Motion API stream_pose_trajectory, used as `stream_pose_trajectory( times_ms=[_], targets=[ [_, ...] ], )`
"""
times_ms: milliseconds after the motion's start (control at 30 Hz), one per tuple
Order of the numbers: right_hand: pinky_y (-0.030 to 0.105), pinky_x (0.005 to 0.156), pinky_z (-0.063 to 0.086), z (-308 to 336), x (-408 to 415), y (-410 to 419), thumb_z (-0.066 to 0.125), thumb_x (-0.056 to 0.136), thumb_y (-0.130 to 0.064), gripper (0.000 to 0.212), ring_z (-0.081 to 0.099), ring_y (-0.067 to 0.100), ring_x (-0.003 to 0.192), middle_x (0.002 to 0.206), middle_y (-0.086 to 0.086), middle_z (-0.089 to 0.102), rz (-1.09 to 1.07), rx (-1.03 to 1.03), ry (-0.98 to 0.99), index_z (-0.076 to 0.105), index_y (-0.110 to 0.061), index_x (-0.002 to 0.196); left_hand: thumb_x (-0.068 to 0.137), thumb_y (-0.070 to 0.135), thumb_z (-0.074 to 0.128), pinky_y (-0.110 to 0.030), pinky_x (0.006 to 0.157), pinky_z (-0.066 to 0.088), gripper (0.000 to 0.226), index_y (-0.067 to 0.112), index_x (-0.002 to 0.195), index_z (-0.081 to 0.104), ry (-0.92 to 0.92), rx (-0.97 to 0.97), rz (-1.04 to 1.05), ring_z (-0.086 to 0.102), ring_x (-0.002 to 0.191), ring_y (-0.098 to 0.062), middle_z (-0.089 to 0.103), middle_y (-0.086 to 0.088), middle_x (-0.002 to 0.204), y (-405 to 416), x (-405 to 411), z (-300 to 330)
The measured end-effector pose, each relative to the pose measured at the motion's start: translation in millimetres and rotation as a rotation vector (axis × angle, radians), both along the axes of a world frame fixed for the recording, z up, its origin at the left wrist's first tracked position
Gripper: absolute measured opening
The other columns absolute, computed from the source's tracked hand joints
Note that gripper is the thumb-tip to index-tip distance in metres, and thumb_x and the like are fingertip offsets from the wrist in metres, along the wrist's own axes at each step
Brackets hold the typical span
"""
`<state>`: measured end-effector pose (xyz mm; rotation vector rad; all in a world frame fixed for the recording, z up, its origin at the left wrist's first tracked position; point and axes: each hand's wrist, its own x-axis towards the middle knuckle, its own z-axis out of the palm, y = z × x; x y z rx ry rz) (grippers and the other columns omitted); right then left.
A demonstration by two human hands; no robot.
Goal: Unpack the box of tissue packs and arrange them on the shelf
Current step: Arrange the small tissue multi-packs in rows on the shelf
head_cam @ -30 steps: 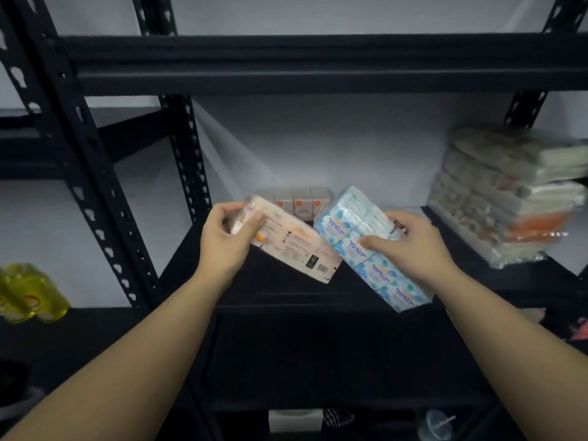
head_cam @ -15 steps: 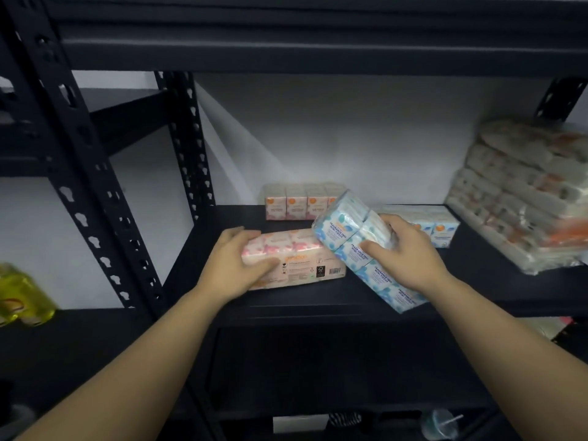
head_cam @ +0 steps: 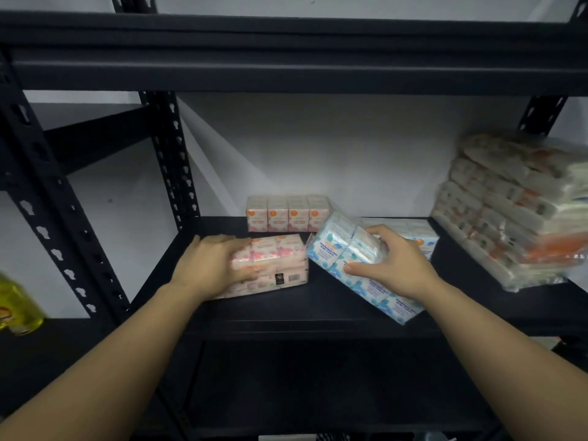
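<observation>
My left hand grips the left end of a pink tissue pack that lies flat on the black shelf. My right hand holds a blue tissue pack, which is tilted, its near end reaching the shelf's front edge. Behind the pink pack stands another pink tissue pack against the wall. A second blue pack sits behind my right hand, partly hidden by it. The box is not in view.
A tall stack of wrapped tissue packs fills the right end of the shelf. The upper shelf beam hangs close overhead. A perforated upright stands at the left. A yellow bottle sits on the neighbouring shelf at far left.
The pink pack went from held tilted in the air to lying flat on the shelf, then slid further back. The blue pack stays tilted in my right hand.
</observation>
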<state>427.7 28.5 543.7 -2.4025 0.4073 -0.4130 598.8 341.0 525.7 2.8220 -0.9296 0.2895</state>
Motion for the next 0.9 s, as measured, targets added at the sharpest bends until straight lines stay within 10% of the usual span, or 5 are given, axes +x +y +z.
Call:
stream_pose_trajectory(
  times_ms=[400,733,900],
  targets=[
    [0.044,0.103,0.048,-5.5,24.2,-17.0,0.077,0.064,-0.079,0.096,0.052,0.02,0.126,0.139,-0.006,0.056,0.165,-0.335,0.247,0.051,-0.038,0.147,0.085,0.05,0.077,-0.041,0.107,0.044,0.071,0.032,0.149,0.053,0.042,-0.086,0.038,0.049,0.137,-0.021,0.05,0.004,0.154,-15.4,-4.4,10.2],
    [0.037,0.093,0.051,2.1,24.7,-52.1,0.069,0.087,-0.06,0.052,0.061,0.017,0.108,0.114,-0.004,0.067,0.015,-0.282,0.037,0.07,-0.023,0.123,0.082,0.067,0.072,-0.033,0.111,0.041,0.082,0.03,0.151,0.049,0.135,-0.156,-0.369,0.05,0.133,-0.015,0.054,0.005,0.149,-107.4,-32.0,16.4],
    [0.024,0.106,0.036,0.5,19.0,-86.3,0.068,0.095,-0.044,0.044,0.054,0.019,0.131,0.142,-0.002,0.062,-0.018,-0.243,0.083,0.068,-0.024,0.134,0.082,0.067,0.073,-0.036,0.117,0.034,0.083,0.034,0.153,0.045,0.221,-0.071,-0.507,0.043,0.138,-0.016,0.05,0.006,0.153,-152.2,-37.8,8.9]
  ],
)
